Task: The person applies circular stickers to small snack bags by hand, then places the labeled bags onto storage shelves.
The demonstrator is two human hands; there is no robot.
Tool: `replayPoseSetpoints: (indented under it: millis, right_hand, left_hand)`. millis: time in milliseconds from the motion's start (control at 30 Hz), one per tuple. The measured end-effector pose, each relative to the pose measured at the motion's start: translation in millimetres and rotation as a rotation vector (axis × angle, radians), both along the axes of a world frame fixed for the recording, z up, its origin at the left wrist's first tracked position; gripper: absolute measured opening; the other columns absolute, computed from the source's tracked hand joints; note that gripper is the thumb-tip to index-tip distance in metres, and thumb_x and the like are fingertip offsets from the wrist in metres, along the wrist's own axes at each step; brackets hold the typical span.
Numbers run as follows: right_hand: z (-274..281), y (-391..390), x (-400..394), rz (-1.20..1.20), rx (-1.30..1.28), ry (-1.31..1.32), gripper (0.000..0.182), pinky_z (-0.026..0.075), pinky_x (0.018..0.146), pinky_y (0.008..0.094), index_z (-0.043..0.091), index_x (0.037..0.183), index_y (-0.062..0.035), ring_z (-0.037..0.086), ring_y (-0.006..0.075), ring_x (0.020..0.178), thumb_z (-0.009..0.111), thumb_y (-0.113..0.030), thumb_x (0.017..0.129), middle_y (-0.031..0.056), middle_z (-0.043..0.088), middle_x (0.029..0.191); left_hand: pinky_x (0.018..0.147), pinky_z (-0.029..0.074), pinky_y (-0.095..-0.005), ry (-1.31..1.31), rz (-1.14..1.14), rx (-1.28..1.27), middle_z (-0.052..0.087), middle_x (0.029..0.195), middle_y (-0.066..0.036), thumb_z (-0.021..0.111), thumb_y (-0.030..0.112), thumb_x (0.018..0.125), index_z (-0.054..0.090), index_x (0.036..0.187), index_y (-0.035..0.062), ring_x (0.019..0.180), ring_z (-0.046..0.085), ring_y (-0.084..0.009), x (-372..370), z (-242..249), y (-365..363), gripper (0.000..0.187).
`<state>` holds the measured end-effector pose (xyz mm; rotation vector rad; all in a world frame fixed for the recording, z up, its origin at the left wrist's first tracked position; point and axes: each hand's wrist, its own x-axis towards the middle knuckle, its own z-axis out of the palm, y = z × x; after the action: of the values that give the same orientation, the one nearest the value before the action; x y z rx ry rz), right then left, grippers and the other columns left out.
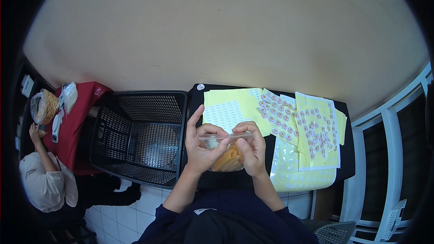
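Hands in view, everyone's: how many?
3: wearer's left hand and right hand, both at the top of the clear pouch; co-worker's hand, far left. Co-worker's other hand is hidden.

Left hand (203, 149) and right hand (253, 149) pinch the top edge of a clear bag (228, 159) holding orange-brown pieces, above the near side of a black-covered desk (346, 165). Right on the desk: overlapping sticker sheets (278, 117) with round labels. Far left corner: one loose round sticker (200, 87). Left, beside the desk: black crate (153, 138), mesh-walled. Farther left: seated person (45, 180) at a red-covered desk (77, 129).
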<state>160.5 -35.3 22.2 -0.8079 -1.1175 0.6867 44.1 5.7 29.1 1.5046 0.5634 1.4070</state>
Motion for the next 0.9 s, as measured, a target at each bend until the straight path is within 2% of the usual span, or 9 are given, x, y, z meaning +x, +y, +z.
replayPoseSetpoints:
  millis: [133,433,500,533,733,833,900]
  right_hand:
    - [-2.7,-2.1,2.8,0.081,0.002,0.057,0.008,0.043,0.068,0.0243,0.046,0.088,0.0012,0.053,0.0136,0.074,0.045,-0.005,0.083,0.0090,0.046,0.088]
    - [-4.2,-0.7,2.2,-0.020,0.054,0.011,0.008,0.044,0.064,0.0235,0.048,0.085,0.0010,0.055,0.0141,0.073,0.047,-0.006,0.083,0.0094,0.049,0.086]
    - [-1.1,-3.4,2.8,-0.064,-0.040,-0.016,0.007,0.038,0.067,0.0225,0.049,0.082,-0.0016,0.048,0.0115,0.074,0.050,-0.008,0.081,0.0082,0.049,0.083]
    - [-1.2,-3.4,2.9,-0.064,-0.041,-0.015,0.007,0.038,0.067,0.0225,0.049,0.082,-0.0016,0.048,0.0115,0.074,0.050,-0.008,0.081,0.0082,0.049,0.083]
    - [-2.0,-1.1,1.9,-0.119,-0.033,-0.012,0.008,0.041,0.067,0.0228,0.051,0.082,-0.0008,0.049,0.0118,0.073,0.051,-0.009,0.082,0.0084,0.051,0.081]
    - [-5.9,1.5,2.8,-0.103,0.052,0.079,0.010,0.043,0.066,0.0232,0.053,0.084,0.0015,0.055,0.0147,0.073,0.051,-0.008,0.082,0.0107,0.055,0.082]
    - [-10.8,0.6,6.4,-0.141,0.015,-0.031,0.009,0.042,0.069,0.0247,0.054,0.083,0.0017,0.054,0.0153,0.075,0.049,-0.006,0.082,0.0114,0.056,0.081]
  left_hand:
    - [0.069,0.045,-0.0223,0.018,-0.001,0.002,0.057,0.074,-0.007,0.063,-0.004,0.066,0.016,0.127,-0.0030,0.071,0.056,-0.0104,-0.6,-2.3,1.7,0.077]
    - [0.069,0.045,-0.0221,0.016,-0.018,-0.013,0.056,0.074,-0.007,0.062,-0.004,0.067,0.015,0.128,-0.0029,0.071,0.056,-0.0102,0.9,-1.9,1.2,0.077]
    - [0.069,0.046,-0.0224,0.025,-0.016,-0.014,0.056,0.074,-0.007,0.061,-0.004,0.068,0.015,0.128,-0.0029,0.072,0.056,-0.0103,1.5,-2.8,1.5,0.075]
    - [0.069,0.046,-0.0224,0.026,-0.016,-0.014,0.056,0.074,-0.007,0.061,-0.004,0.068,0.015,0.128,-0.0029,0.072,0.056,-0.0103,1.8,-2.6,1.2,0.075]
    - [0.069,0.045,-0.0227,0.008,-0.015,-0.041,0.056,0.075,-0.007,0.061,-0.003,0.069,0.014,0.128,-0.0027,0.072,0.056,-0.0106,3.7,-1.7,1.9,0.075]
    - [0.066,0.044,-0.0185,0.001,0.014,-0.055,0.055,0.073,-0.005,0.060,-0.004,0.068,0.014,0.129,-0.0014,0.069,0.054,-0.0073,4.0,-0.1,1.5,0.076]
    - [0.067,0.044,-0.0186,0.030,0.005,-0.035,0.055,0.074,-0.005,0.060,-0.004,0.068,0.014,0.129,-0.0013,0.070,0.054,-0.0074,3.8,-0.6,1.1,0.076]
